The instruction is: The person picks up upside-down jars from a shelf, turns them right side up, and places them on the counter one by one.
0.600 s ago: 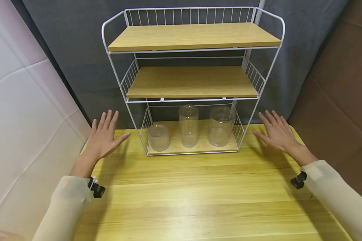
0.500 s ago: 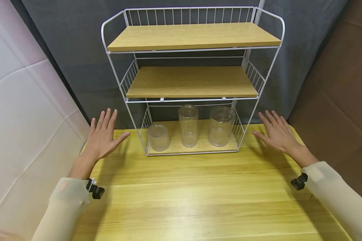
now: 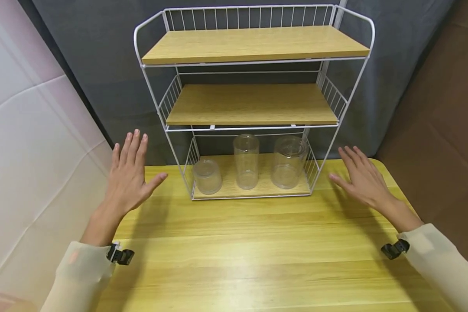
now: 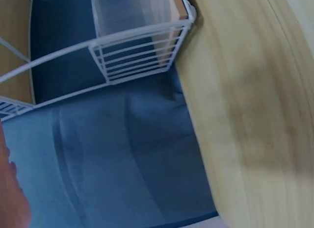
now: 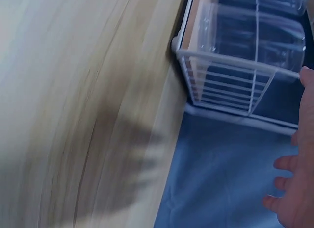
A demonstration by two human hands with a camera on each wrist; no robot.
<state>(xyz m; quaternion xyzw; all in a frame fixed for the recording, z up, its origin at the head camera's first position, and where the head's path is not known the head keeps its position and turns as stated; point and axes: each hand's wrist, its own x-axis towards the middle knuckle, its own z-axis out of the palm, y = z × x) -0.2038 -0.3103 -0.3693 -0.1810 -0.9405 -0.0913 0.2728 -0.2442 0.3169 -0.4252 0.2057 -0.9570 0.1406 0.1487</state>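
A white wire rack (image 3: 152,93) with three wooden shelves stands at the back of a yellow wooden table (image 3: 257,251). Its bottom shelf carries three clear jars: a short one (image 3: 207,176) on the left, a tall narrow one (image 3: 246,161) in the middle, a wide one (image 3: 288,162) on the right. My left hand (image 3: 129,175) hovers over the table left of the rack, fingers straight and spread, holding nothing. On the rack's right side my right hand (image 3: 362,177) hovers the same way, empty. The right wrist view shows the wide jar (image 5: 255,37) behind the rack's side wires (image 5: 230,86).
A dark grey cloth (image 3: 97,56) hangs behind the rack. A pale wall panel (image 3: 31,143) runs along the left of the table, and a brown surface (image 3: 444,108) lies to the right. The two upper shelves (image 3: 253,104) hold nothing.
Both hands have drawn back slightly toward me and lifted a little; the left hand's fingers now point more upward. The jars and rack have not moved.
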